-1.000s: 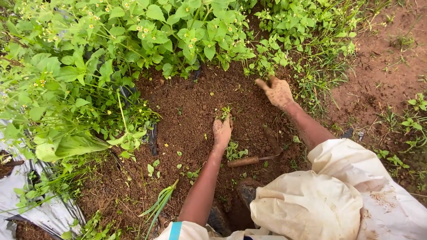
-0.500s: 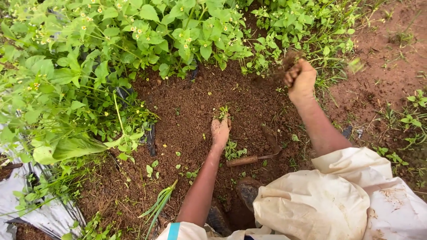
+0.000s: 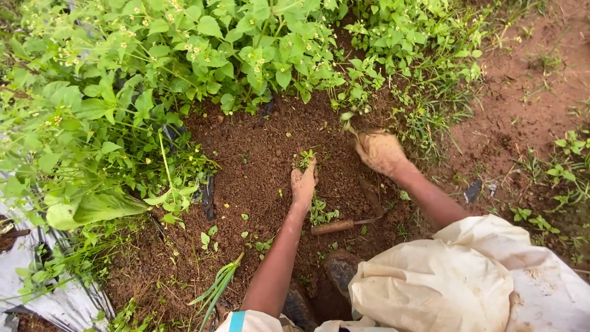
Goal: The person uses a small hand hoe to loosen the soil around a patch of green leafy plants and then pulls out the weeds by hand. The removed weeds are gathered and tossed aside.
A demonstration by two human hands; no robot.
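Observation:
My left hand (image 3: pixel 303 185) lies soil-covered on the bare brown earth (image 3: pixel 264 154), fingers stretched forward, fingertips touching a small green weed (image 3: pixel 304 160); it grips nothing that I can see. To its right, my right hand (image 3: pixel 381 152) is closed in a fist around a clump of weeds (image 3: pixel 354 117) at the edge of the leafy growth. Both hands are caked with dirt. Just behind my left hand a small tool with a wooden handle (image 3: pixel 333 227) lies on the ground.
Dense leafy plants with tiny yellow flowers (image 3: pixel 184 67) border the patch at the far side and left. A silver plastic sheet (image 3: pixel 55 301) lies bottom left. Cream cloth (image 3: pixel 430 283) covers my lap. Pulled grass blades (image 3: pixel 218 286) lie near. Reddish ground (image 3: pixel 528 92) runs right.
My right hand swung up to the far right, then came back down and left and closed on the weeds at the plants' edge. My left hand stayed in place.

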